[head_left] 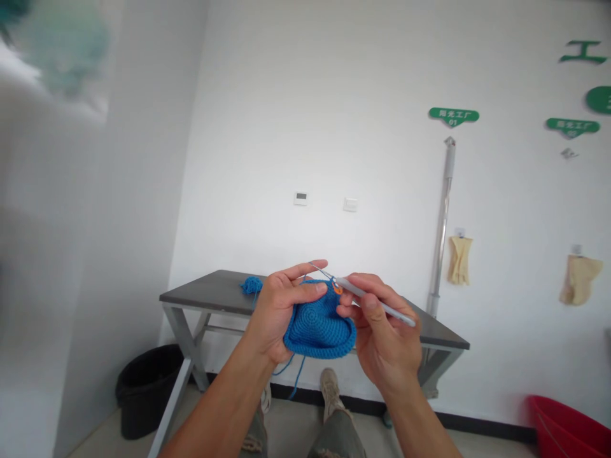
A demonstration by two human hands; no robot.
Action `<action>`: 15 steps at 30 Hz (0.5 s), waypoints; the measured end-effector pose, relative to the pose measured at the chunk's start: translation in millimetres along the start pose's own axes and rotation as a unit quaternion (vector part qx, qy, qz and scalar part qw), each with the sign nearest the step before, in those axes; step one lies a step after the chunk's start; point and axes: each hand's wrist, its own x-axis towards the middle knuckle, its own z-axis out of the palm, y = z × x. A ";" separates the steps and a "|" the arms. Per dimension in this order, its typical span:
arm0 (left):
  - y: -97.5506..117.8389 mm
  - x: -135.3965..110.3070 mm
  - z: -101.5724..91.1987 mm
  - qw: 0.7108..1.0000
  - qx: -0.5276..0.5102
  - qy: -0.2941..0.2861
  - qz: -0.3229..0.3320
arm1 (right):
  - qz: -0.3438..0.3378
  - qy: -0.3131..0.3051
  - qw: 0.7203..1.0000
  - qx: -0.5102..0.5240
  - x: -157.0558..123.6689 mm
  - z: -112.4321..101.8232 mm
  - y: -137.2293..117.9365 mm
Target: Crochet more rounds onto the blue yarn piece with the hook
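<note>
My left hand is closed on the left edge of a blue crocheted piece, thumb on top near its upper rim. The index finger stretches out with a strand of blue yarn over it. In my right hand is a crochet hook with a grey handle, held like a pen. Its tip meets the upper right edge of the piece, beside a small orange stitch marker. Loose yarn tails hang below the piece. A small ball of blue yarn lies on the table behind my left hand.
A dark grey table on metal legs stands against the wall beyond my hands. A black bin is at the lower left, a red bucket at the lower right. A pole and pale gloves hang on the wall.
</note>
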 end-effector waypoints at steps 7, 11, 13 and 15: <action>1.3 -16.3 8.3 0.996 0.066 0.006 0.052 | 0.030 -0.073 0.996 0.040 11.3 -18.2 -21.7; -0.2 -19.6 9.3 0.996 0.080 -0.001 0.049 | 0.020 -0.108 0.994 0.027 10.3 -25.2 -29.3; -0.1 -20.1 9.6 0.996 0.080 -0.005 0.046 | 0.006 -0.118 0.993 0.022 9.1 -26.7 -31.0; 0.7 -20.4 10.0 0.996 0.072 -0.011 0.042 | -0.009 -0.127 0.992 0.020 8.4 -27.9 -31.6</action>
